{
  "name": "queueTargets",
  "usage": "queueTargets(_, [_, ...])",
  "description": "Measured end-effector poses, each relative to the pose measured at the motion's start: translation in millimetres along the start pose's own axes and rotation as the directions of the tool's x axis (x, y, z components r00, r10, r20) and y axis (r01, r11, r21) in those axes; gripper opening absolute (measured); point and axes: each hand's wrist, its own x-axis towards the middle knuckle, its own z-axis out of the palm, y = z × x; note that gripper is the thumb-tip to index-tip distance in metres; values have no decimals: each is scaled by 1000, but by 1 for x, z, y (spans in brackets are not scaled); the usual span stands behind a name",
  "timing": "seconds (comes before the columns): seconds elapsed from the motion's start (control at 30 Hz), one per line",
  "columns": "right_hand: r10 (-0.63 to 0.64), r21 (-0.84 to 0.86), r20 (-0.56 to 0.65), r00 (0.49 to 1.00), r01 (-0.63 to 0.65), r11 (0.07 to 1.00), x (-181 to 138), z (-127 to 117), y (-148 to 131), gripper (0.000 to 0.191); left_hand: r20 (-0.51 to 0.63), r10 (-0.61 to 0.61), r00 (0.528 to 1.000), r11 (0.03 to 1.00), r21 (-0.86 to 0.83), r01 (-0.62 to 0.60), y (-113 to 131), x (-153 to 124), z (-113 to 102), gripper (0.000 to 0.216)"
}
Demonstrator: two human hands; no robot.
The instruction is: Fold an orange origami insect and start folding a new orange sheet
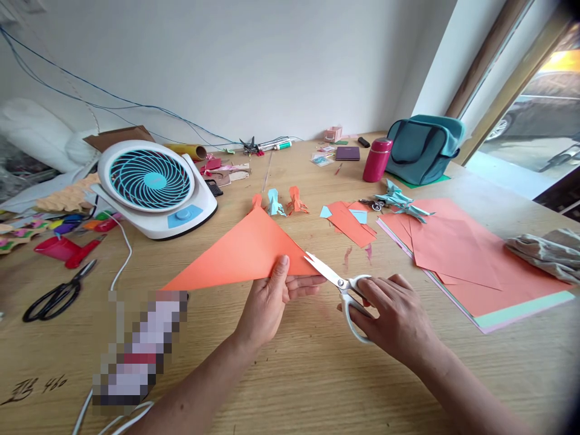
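Note:
An orange sheet of paper (240,248), folded into a triangle, is held up over the table by my left hand (276,293). The thumb presses on its face near the lower edge, and the fingers lie behind it. My right hand (392,311) has its fingers through the handles of white-handled scissors (342,283). Their blades are slightly apart and point left, with the tips at the right edge of the paper. Whether the blades touch the paper I cannot tell. Just behind the triangle's top stand small folded paper figures, a blue one (274,202) and an orange one (296,199).
A white fan (154,187) stands left, with black scissors (58,296) and a pixelated object (145,350) nearer. Orange paper scraps (348,222) lie beyond my hands. Stacked coloured sheets (462,241) are at the right, below a red bottle (377,160) and a teal bag (423,148).

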Motion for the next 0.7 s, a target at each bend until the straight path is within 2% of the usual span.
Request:
queueTargets(0.33, [65, 13, 68, 996, -66, 998, 0, 2, 0, 15, 4, -18, 1000, 998, 55, 18, -4, 1, -1, 38])
queueTargets(0.7, [70, 20, 66, 995, -71, 997, 0, 0, 0, 17, 12, -44, 999, 996, 79, 43, -4, 2, 1, 42])
